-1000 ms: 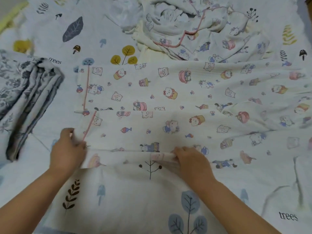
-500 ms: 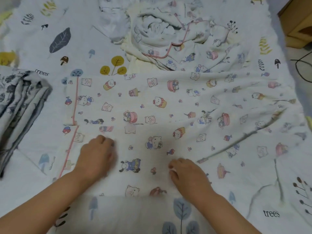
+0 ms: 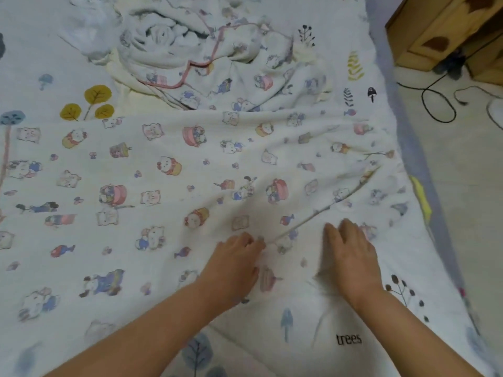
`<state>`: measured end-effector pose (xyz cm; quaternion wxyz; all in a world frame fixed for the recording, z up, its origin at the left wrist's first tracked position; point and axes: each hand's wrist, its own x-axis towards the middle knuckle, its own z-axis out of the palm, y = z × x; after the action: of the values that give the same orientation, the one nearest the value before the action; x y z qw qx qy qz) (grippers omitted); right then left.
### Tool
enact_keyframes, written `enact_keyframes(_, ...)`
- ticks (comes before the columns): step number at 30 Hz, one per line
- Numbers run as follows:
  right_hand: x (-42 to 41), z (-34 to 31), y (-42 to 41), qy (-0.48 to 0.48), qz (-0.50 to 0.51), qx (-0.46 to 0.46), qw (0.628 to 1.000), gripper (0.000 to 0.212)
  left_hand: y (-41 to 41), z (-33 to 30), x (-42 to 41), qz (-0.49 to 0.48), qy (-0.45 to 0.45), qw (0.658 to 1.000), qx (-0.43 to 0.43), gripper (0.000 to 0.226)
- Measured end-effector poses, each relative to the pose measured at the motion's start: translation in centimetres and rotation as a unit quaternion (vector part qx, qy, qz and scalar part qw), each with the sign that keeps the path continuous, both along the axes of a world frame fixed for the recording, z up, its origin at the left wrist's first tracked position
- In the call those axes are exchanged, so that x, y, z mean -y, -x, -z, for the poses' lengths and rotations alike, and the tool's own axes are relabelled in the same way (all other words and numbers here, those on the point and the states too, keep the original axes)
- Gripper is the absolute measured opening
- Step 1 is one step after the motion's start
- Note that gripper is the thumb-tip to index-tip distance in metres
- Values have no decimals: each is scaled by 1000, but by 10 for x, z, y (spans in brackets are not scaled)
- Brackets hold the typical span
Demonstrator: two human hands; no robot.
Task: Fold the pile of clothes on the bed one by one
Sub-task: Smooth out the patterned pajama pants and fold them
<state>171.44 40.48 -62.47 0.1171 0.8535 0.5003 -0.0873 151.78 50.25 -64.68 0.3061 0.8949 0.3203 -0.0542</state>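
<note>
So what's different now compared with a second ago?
Both hands let go of the near hem and slid rightward across the cartoon-print garment. The left hand now sits at the end of a long crease; the right hand lies flat beside it. The unfolded pile stays untouched.

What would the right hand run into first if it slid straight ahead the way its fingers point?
Probably the raised crease in the cartoon-print cloth, which runs slantwise just beyond the right hand. The hand lies flat on that cloth already.
</note>
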Motion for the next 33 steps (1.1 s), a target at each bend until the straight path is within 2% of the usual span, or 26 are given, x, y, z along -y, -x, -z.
enact_keyframes(2,9,5,-29,39,6,11,999,68,-26,4,17,11,23,1000,5,56)
enact_keyframes(4,15,11,-57,66,5,17,998,69,-46,10,30,32,20,999,-14,65)
enact_keyframes(7,17,19,-89,72,3,19,997,62,-67,23,42,31,-4,997,-76,77)
enact_keyframes(10,13,24,-114,40,-49,15,998,58,-80,31,46,14,-17,991,-136,89)
enact_keyframes(12,9,24,-127,-3,-69,-12,998,41,-85,32,47,7,-35,986,-161,81)
enact_keyframes(14,4,23,-137,-22,-85,-31,996,25,-88,28,47,-11,-54,987,-149,61)
enact_keyframes(18,-7,22,-154,-70,-83,-55,993,27,-93,10,31,-128,-12,991,-18,32)
enact_keyframes(21,-19,13,-161,-135,-71,-67,986,13,-94,-14,6,-186,19,981,43,17)
enact_keyframes(23,-28,6,-168,-169,-84,-80,979,3,-92,-29,-18,-203,11,978,49,24)
enact_keyframes(26,-40,-5,-184,-161,-96,-80,979,8,-88,-44,-59,-233,-13,971,60,23)
enact_keyframes(28,-48,-10,-193,-122,-75,-67,987,16,-87,-50,-86,-250,-17,965,78,22)
enact_keyframes(31,-62,-15,-206,-101,-60,-60,991,8,-90,-56,-119,-229,3,971,63,22)
enact_keyframes(33,-78,-21,-213,-133,-7,-104,986,6,-92,-57,-138,-208,17,977,51,21)
